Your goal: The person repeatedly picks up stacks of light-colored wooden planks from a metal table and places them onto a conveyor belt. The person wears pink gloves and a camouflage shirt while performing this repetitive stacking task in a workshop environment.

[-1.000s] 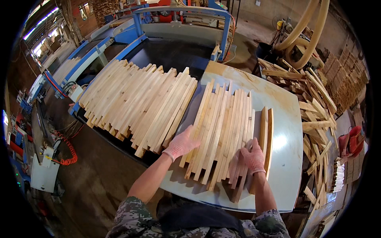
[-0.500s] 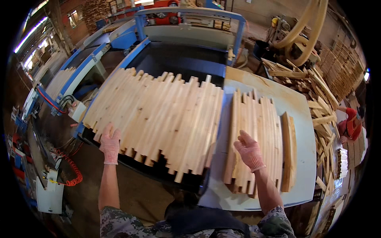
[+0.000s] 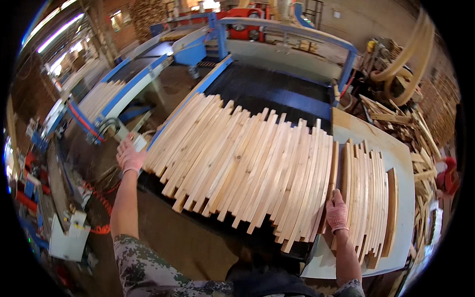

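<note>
A broad row of pale wooden strips point(image 3: 232, 158), their ends uneven, lies side by side on a black conveyor belt point(image 3: 267, 81). My right hand point(image 3: 337, 216), in a pinkish knit glove, is closed at the near part of a wooden strip point(image 3: 332, 183) along the row's right edge; the fingers partly hide the grip. Right of it, a smaller group of strips point(image 3: 366, 193) rests on a pale board point(image 3: 403, 218). At the row's left, my gloved left hand point(image 3: 131, 156) has its fingers stretched out against a small white box point(image 3: 140, 143) beside the conveyor; whether it presses anything is hidden.
A blue frame point(image 3: 292, 30) spans the belt's far end. Another blue-sided conveyor point(image 3: 136, 81) with strips stands at the left. An orange coiled hose point(image 3: 101, 228) hangs low left. Scrap wood point(image 3: 420, 163) is heaped at the right, near a person in red point(image 3: 448, 175).
The view has swung left. My left hand has moved off the strips to the white box. My right hand has closed at a strip, now lying between the stack and the row.
</note>
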`<control>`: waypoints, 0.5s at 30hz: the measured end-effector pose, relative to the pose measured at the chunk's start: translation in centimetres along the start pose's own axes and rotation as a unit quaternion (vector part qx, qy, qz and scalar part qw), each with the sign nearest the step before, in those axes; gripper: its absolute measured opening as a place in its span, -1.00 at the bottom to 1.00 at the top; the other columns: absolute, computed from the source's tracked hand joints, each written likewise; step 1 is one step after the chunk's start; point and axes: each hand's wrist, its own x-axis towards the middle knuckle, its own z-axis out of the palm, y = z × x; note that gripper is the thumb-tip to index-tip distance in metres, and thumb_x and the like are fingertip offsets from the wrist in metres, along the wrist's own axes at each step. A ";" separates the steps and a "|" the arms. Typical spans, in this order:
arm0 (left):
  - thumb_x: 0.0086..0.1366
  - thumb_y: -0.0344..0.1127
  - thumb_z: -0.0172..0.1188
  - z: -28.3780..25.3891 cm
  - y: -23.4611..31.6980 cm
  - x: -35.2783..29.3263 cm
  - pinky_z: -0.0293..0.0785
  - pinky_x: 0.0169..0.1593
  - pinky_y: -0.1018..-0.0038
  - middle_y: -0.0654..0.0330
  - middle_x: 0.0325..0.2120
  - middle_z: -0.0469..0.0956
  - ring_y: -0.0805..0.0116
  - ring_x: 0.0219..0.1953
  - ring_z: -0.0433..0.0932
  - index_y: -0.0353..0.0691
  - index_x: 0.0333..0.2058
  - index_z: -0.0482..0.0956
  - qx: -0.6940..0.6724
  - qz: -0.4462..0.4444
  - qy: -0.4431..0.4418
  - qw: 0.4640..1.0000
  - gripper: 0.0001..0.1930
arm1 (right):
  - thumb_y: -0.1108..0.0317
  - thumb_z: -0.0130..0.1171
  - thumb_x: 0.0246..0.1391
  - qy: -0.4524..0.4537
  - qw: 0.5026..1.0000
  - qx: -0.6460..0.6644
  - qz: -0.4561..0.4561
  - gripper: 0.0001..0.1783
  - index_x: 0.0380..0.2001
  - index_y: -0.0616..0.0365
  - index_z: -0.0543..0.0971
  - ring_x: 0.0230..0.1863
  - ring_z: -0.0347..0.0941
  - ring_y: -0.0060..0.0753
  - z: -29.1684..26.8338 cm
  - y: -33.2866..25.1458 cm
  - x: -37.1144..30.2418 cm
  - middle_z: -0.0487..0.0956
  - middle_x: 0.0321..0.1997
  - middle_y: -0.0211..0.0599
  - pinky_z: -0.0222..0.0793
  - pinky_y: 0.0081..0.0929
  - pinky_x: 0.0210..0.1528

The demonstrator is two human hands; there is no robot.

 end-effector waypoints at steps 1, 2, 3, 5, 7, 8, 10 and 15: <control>0.14 0.12 0.37 -0.4 -0.5 0.4 0.14 0.47 0.07 0.04 0.44 0.25 0.00 0.49 0.17 -0.10 0.46 0.15 0.010 -0.010 -0.011 1.000 -0.02 | 0.38 0.18 0.31 -0.028 0.998 -0.024 0.041 -0.42 0.37 0.12 0.42 -0.23 0.60 -0.19 -0.6 -2.4 -0.1 0.63 -0.28 0.01 0.53 -0.25 -0.11; 0.14 0.11 0.38 -0.3 -1.2 0.8 0.15 0.47 0.08 0.03 0.42 0.28 0.00 0.48 0.19 -0.14 0.43 0.20 0.024 -0.010 0.006 1.000 -0.05 | 0.41 0.17 0.29 -0.057 0.994 -0.048 0.081 -0.31 0.48 0.09 0.32 -0.21 0.66 -0.01 -1.5 -4.8 -0.3 0.68 -0.22 0.04 0.57 -0.16 -0.11; 0.15 0.11 0.38 -0.2 -1.3 1.5 0.16 0.46 0.08 0.02 0.40 0.31 0.00 0.46 0.22 -0.18 0.40 0.25 0.034 -0.006 0.024 0.999 -0.08 | 0.41 0.17 0.28 -0.037 0.996 -0.050 0.070 -0.29 0.49 0.08 0.31 -0.24 0.66 0.00 -1.7 -5.4 -0.8 0.68 -0.23 0.05 0.57 -0.15 -0.12; 0.15 0.11 0.39 -0.4 -1.0 2.4 0.20 0.45 0.14 0.01 0.32 0.43 0.03 0.41 0.33 -0.21 0.33 0.34 0.051 0.026 0.011 0.998 -0.14 | 0.40 0.16 0.26 -0.019 0.996 -0.061 0.063 -0.27 0.50 0.06 0.30 -0.28 0.65 0.06 -3.1 -7.0 -2.0 0.66 -0.28 0.07 0.56 -0.11 -0.16; 0.18 0.11 0.37 -0.5 -1.1 2.0 0.35 0.38 0.18 -0.01 0.20 0.56 0.01 0.28 0.49 -0.19 0.29 0.43 -0.036 0.163 0.084 0.982 -0.22 | 0.44 0.14 0.21 -0.005 0.997 -0.046 0.067 -0.26 0.47 0.12 0.32 -0.25 0.65 0.10 -4.5 -8.5 -3.2 0.66 -0.27 0.04 0.56 -0.05 -0.19; 0.21 0.11 0.36 -0.5 -1.9 1.7 0.38 0.36 0.17 -0.04 0.23 0.55 -0.02 0.29 0.49 -0.18 0.31 0.43 -0.063 0.166 0.064 0.982 -0.22 | 0.43 0.14 0.18 -0.011 0.995 -0.070 0.070 -0.27 0.45 0.16 0.34 -0.24 0.66 0.11 -5.1 -9.8 -3.6 0.67 -0.25 0.05 0.57 -0.02 -0.19; 0.26 0.09 0.32 0.2 -2.4 2.4 0.44 0.31 0.17 -0.08 0.27 0.53 -0.06 0.29 0.50 -0.16 0.37 0.43 -0.190 0.127 -0.032 0.973 -0.23 | 0.40 0.08 0.19 -0.015 0.984 -0.171 0.050 -0.34 0.39 0.20 0.39 -0.20 0.68 0.10 -6.1 -8.6 -3.9 0.68 -0.23 0.06 0.60 0.05 -0.17; 0.44 -0.04 0.20 2.7 -3.4 0.7 0.13 0.50 0.22 -0.10 0.49 0.23 -0.01 0.49 0.25 -0.31 0.51 0.16 -0.347 0.106 0.004 0.932 -0.20 | 0.37 -0.04 0.24 -0.033 0.966 -0.247 0.063 -0.38 0.39 0.14 0.39 0.08 0.63 0.06 -5.0 -6.8 -6.0 0.62 0.13 -0.01 0.59 0.02 0.05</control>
